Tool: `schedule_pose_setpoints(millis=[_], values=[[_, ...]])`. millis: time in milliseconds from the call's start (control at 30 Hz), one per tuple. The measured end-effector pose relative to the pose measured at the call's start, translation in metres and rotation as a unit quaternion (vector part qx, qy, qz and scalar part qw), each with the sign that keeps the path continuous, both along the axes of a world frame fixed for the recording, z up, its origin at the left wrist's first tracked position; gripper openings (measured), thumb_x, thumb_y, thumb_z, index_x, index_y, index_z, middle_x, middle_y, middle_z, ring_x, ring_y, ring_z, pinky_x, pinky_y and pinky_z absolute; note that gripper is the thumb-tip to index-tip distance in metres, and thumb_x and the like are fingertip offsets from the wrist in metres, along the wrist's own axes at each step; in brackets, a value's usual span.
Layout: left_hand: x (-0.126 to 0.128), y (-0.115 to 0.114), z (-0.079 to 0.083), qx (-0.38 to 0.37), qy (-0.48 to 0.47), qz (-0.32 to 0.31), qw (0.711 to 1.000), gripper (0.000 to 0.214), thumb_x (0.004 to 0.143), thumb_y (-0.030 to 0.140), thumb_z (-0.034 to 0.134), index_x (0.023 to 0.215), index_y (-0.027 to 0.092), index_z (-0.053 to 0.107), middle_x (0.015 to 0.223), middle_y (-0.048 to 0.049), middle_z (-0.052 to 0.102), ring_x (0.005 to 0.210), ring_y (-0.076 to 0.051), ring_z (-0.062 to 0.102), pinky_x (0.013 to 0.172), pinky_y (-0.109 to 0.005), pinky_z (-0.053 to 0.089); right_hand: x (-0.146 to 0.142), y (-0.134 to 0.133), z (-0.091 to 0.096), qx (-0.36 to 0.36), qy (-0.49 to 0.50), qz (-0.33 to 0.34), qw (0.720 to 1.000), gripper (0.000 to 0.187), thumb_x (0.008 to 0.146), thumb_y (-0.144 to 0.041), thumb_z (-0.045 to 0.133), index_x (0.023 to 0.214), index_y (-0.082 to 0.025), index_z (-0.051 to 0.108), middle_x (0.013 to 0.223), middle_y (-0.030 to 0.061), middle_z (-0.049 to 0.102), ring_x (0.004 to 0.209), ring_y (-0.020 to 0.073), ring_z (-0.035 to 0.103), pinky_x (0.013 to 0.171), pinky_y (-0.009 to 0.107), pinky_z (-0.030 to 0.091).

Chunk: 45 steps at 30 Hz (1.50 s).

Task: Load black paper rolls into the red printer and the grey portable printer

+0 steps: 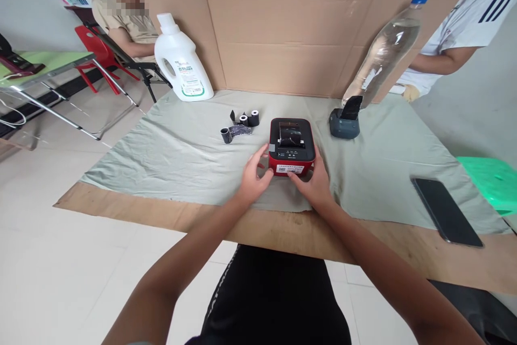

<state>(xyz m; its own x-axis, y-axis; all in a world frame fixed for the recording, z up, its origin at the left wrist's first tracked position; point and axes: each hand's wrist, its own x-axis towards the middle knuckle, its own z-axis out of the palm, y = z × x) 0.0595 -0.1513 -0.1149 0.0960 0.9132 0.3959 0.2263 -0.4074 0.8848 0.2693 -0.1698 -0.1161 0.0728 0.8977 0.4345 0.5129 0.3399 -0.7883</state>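
Note:
A small red box-shaped device with a black top (291,154), which looks like a compact label printer, rests on the grey cloth in front of me. A white label with a code is on its near red side, and a glossy dark roll-like part shows in its top. My left hand (255,177) grips its left side, thumb toward the near edge. At the right side, my right hand (315,179) holds it the same way, its thumb by the white label. Several small black rolls (242,124) lie just beyond my left hand, one with a strip unrolled.
A dark grey device (344,124) with a black strip sticking up stands right of centre. Behind it leans a clear bottle (390,49). A white jug (183,62) stands back left, before a cardboard wall (291,27). A phone (446,211) lies front right. Two people are beyond the table.

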Motion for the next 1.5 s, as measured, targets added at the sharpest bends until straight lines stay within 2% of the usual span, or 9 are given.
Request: schedule_pose_setpoints(millis=[133,333,533,867,1000,1167,1233,1333,1500], values=[[-0.001,0.005,0.005,0.093,0.104,0.053,0.989,0.051,0.085,0.018,0.061,0.135,0.022,0.063,0.117,-0.0092,0.06,0.101,-0.022,0.063,0.088,-0.036,0.058,-0.003,-0.002,0.002,0.009,-0.005,-0.003,1.0,0.102,0.081,-0.044,0.08,0.166,-0.02,0.029,0.161,0.0197,0.049,0.148,0.0358,0.049,0.122,0.06,0.043],[-0.005,0.01,0.01,0.109,0.173,0.051,0.978,0.051,0.083,0.013,0.057,0.132,0.023,0.064,0.098,-0.0037,0.062,0.088,-0.019,0.06,0.081,-0.031,0.052,-0.002,0.0,0.002,0.006,-0.006,-0.003,1.0,0.101,0.081,-0.044,0.079,0.165,-0.017,0.03,0.157,0.0204,0.051,0.144,0.0351,0.052,0.119,0.058,0.046],[-0.008,0.023,0.008,0.058,0.143,0.054,0.987,0.052,0.081,0.004,0.048,0.123,0.024,0.07,0.071,0.0042,0.045,0.062,-0.013,0.044,0.066,-0.026,0.041,-0.002,0.001,0.0,0.009,-0.016,-0.005,1.0,0.1,0.081,-0.045,0.078,0.164,-0.018,0.029,0.155,0.0203,0.052,0.143,0.0351,0.052,0.118,0.058,0.047],[-0.006,0.033,-0.006,0.065,0.043,0.023,0.997,0.039,0.089,0.016,0.05,0.119,0.024,0.073,0.073,0.0022,0.045,0.068,-0.016,0.046,0.07,-0.028,0.044,0.0,0.004,-0.002,0.0,-0.01,-0.014,1.0,0.101,0.079,-0.048,0.078,0.163,-0.017,0.031,0.155,0.0217,0.051,0.145,0.0371,0.051,0.119,0.06,0.044],[-0.008,0.035,0.01,0.101,0.053,0.041,0.993,0.041,0.097,0.03,0.049,0.133,0.025,0.068,0.115,-0.0088,0.066,0.107,-0.025,0.058,0.095,-0.038,0.049,0.001,0.002,0.001,-0.008,-0.003,-0.001,1.0,0.1,0.079,-0.046,0.079,0.163,-0.018,0.031,0.158,0.0213,0.05,0.146,0.0368,0.05,0.12,0.06,0.043],[-0.002,0.051,0.037,0.062,0.11,-0.026,0.992,0.06,0.103,0.045,0.051,0.16,0.026,0.043,0.142,-0.0098,0.069,0.146,-0.029,0.046,0.126,-0.051,0.024,0.002,0.002,0.001,-0.016,0.004,0.005,1.0,0.099,0.081,-0.048,0.078,0.163,-0.017,0.031,0.157,0.0219,0.049,0.147,0.0368,0.048,0.12,0.06,0.043],[0.002,0.058,0.042,0.044,0.089,-0.058,0.993,0.063,0.104,0.05,0.051,0.162,0.025,0.041,0.129,-0.0089,0.076,0.139,-0.028,0.057,0.127,-0.052,0.024,0.003,0.003,0.0,-0.012,0.001,0.003,1.0,0.098,0.081,-0.048,0.077,0.163,-0.018,0.031,0.157,0.021,0.049,0.148,0.0362,0.047,0.121,0.06,0.043],[0.009,0.068,0.047,0.02,0.006,-0.108,0.994,0.062,0.106,0.058,0.045,0.156,0.022,0.049,0.095,-0.0048,0.081,0.106,-0.024,0.073,0.115,-0.047,0.042,0.004,0.004,-0.001,-0.009,-0.002,0.002,1.0,0.097,0.082,-0.048,0.077,0.162,-0.019,0.032,0.155,0.0201,0.05,0.147,0.0357,0.047,0.12,0.059,0.043],[0.014,0.1,0.067,-0.01,0.073,-0.158,0.985,0.035,0.095,0.048,0.067,0.11,0.018,0.078,0.085,-0.0056,0.079,0.082,-0.02,0.073,0.088,-0.036,0.055,0.006,0.006,0.0,-0.018,0.005,0.004,1.0,0.095,0.083,-0.052,0.077,0.161,-0.02,0.035,0.148,0.0201,0.053,0.139,0.0356,0.053,0.116,0.059,0.047]])
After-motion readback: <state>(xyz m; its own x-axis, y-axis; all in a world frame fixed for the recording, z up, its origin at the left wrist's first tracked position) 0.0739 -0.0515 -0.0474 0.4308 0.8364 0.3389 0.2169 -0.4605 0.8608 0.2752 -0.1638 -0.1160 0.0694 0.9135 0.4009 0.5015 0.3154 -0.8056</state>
